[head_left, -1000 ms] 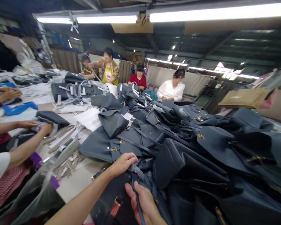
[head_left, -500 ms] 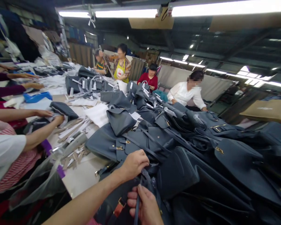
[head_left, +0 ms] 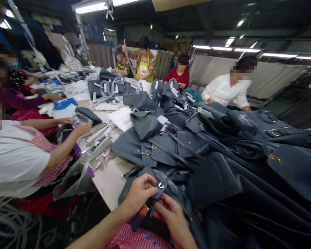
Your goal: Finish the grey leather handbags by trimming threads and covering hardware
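Observation:
My left hand [head_left: 139,193] is closed in a pinch on a dark blue bag strap [head_left: 159,186] that ends in a small gold buckle. My right hand [head_left: 171,216] sits just below it, fingers curled on the same strap. The strap belongs to a slate-blue handbag [head_left: 145,221] lying at the table's near edge, over my lap. A large heap of matching slate-blue handbags [head_left: 223,162] with gold clasps spreads to the right and behind my hands.
A long worktable [head_left: 109,180] runs away from me, littered with paper strips and white sheets [head_left: 121,117]. A person in a white and red-striped top [head_left: 20,159] works at my left with a clear plastic bag [head_left: 75,178]. Several other people sit around the far end.
The view has swung down and to the left. My left hand has pulled the strap end up out of the bag, so its gold buckle now shows, and my right hand has come closer under it.

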Demonstrator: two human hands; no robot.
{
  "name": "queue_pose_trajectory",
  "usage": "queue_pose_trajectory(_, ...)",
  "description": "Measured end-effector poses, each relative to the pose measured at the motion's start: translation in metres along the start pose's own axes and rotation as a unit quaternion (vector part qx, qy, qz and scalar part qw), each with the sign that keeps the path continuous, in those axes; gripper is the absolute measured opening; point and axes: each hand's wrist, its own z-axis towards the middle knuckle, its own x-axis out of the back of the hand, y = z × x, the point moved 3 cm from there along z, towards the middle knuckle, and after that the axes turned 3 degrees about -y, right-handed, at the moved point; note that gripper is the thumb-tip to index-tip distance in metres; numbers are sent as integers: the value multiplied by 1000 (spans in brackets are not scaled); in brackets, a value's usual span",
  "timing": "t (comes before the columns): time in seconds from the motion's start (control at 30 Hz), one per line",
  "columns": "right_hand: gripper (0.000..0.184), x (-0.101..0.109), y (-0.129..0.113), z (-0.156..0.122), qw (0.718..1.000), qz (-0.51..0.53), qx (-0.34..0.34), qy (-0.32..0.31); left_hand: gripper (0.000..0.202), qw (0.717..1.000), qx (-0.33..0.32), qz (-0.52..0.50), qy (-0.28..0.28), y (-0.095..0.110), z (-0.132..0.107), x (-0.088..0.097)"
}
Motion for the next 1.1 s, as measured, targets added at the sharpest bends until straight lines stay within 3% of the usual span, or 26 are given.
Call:
queue_pose_trajectory(0.07,59,0,-3,-1,1000,6,4,15,30,998,59,21,-23,-2,3,5)
queue_pose_trajectory(0.23,56,6,1,0,996,-33,47,73,15,980,143,85,-111,-9,8,11)
queue_pose_trajectory(0.53,43,14,12,2,980,-148,111,75,14,956,186,145,-174,-20,13,1)
queue_pose_trajectory(0.63,44,14,7,-1,980,-147,109,76,19,958,178,146,-171,-21,15,1)
queue_pose_trajectory(0.8,53,9,-2,-8,992,-53,93,67,23,965,165,144,-144,-23,14,-1)
queue_pose_trajectory(1.0,60,9,2,-13,993,44,62,94,17,978,53,193,-57,-3,-2,-14)
queue_pose_trajectory(1.1,62,11,3,-15,991,88,47,87,14,981,49,174,-66,0,-7,-16)
